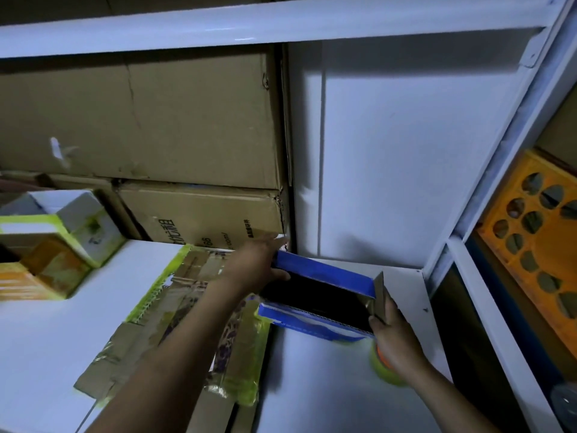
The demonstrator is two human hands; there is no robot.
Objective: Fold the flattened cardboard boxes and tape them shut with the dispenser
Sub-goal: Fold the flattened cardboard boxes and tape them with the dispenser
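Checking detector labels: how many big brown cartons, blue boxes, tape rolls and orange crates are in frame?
brown cartons: 2 (upper, lower)
blue box: 1
tape roll: 1
orange crate: 1
total: 5

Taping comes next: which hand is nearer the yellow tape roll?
Right. The right hand grips the near end of the blue box, just above the yellow tape roll; the left hand holds its far end.
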